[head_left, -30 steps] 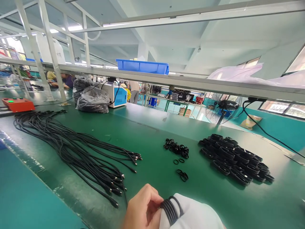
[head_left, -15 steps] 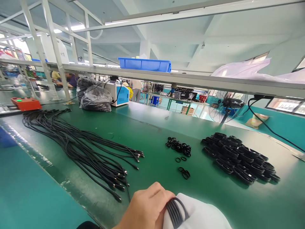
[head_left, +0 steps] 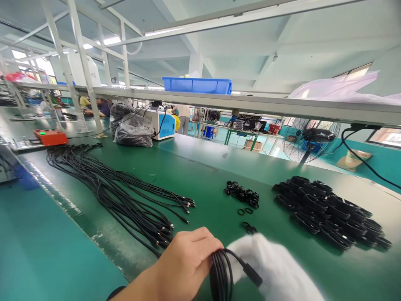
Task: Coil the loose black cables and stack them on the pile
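My bare left hand [head_left: 188, 261] is closed around a coiled black cable [head_left: 221, 271] at the bottom middle. One end of that cable, with its connector [head_left: 252, 274], sticks out to the right in front of my right hand. My right hand [head_left: 266, 261], in a white glove, is beside the coil and smeared by motion; its fingers cannot be made out. Just beyond the glove lie a few small black rings [head_left: 247, 227], partly covered by it. Farther back are two single rings [head_left: 241, 212] and a small heap of black rings [head_left: 241, 193].
Loose black cables [head_left: 115, 188] stretch along the left of the green table [head_left: 194, 167]. Coiled cables [head_left: 328, 209] are piled at the right. Behind stand bagged goods [head_left: 133, 129], a blue-and-white machine [head_left: 164, 124] and an orange box [head_left: 50, 137]. A shelf [head_left: 263, 104] crosses above.
The gloved hand has come off the front of the coil and moved forward toward the small rings. The coil and its connector end now show. The view has turned slightly left.
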